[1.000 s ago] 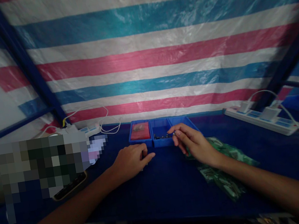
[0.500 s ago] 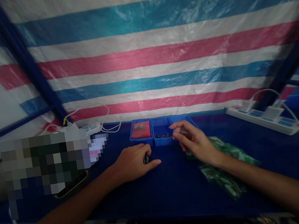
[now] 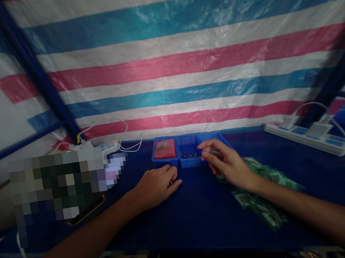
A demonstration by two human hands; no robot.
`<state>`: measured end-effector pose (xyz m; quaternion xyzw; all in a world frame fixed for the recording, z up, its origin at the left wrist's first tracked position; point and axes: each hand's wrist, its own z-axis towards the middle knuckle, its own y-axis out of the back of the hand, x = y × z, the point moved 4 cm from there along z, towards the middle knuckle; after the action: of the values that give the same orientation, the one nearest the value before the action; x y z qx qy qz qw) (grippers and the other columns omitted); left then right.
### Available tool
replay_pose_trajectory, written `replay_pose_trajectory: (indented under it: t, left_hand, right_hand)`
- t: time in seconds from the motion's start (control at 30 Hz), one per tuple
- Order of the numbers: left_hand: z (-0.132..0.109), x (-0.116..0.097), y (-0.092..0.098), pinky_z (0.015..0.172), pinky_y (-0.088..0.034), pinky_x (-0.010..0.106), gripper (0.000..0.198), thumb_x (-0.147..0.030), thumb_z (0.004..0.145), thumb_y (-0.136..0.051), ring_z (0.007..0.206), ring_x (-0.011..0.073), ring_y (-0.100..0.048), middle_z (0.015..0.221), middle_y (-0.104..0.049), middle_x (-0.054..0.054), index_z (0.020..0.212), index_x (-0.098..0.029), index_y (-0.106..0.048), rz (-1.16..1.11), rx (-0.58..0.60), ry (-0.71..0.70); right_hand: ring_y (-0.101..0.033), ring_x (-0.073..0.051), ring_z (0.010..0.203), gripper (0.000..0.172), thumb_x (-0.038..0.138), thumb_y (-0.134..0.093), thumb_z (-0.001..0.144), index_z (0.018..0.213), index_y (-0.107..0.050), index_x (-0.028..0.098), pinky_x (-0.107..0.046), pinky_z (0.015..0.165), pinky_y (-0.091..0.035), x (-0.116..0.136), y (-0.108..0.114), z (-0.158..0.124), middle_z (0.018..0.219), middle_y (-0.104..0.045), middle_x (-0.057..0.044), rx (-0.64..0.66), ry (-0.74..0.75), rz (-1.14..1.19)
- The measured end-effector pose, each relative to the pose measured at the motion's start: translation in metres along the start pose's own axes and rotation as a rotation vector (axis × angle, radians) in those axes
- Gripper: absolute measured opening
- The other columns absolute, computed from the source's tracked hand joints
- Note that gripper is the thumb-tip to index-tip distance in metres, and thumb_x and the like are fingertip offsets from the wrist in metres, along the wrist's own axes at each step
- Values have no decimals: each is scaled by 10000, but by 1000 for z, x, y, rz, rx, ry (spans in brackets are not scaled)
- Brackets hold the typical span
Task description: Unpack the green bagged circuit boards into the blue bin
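My left hand [image 3: 157,186] rests palm down at the middle of the table. Its fingers are curled in, with the thumb close beside them, around small dark shiny pieces [image 3: 170,183] that mostly stay hidden. Farther right, my right hand [image 3: 225,162] hovers at the front of the blue bins [image 3: 194,161], thumb and fingers drawn together; whatever lies between the tips is too small to make out. Small dark pieces [image 3: 190,156] lie in the middle bin. A red packet [image 3: 164,149] fills the left bin. Beneath my right wrist are green plastic bags [image 3: 262,202] with slim pieces inside.
White power strips stand at the back left [image 3: 110,147] and at the right [image 3: 311,137], with plugs and white cables. A dark phone-like object [image 3: 89,210] lies on the blue table [image 3: 188,227] at left, beside a blurred-out area. A striped plastic sheet [image 3: 162,65] hangs behind.
My left thumb has drawn closer to the fingers, covering more of the dark pieces. My right hand has barely shifted. The whole view has moved slightly.
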<state>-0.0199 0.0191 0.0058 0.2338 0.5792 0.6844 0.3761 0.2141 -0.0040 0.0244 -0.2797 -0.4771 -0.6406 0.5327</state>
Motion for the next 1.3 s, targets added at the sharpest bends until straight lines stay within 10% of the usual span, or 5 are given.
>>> replay_pose_trajectory:
  t: [1.3]
  left_hand:
    - [-1,-11,-1,698,-509,297,176,-350,1055,-467,847,206,-686,998,-684,45,1008,-211,-564,35,2,133]
  right_hand:
    - [-587,-119,587,252,467,-719,953,1042,-652,241,-237,491,-503,12,-9,16,851,-636,-2,306,-88,-140]
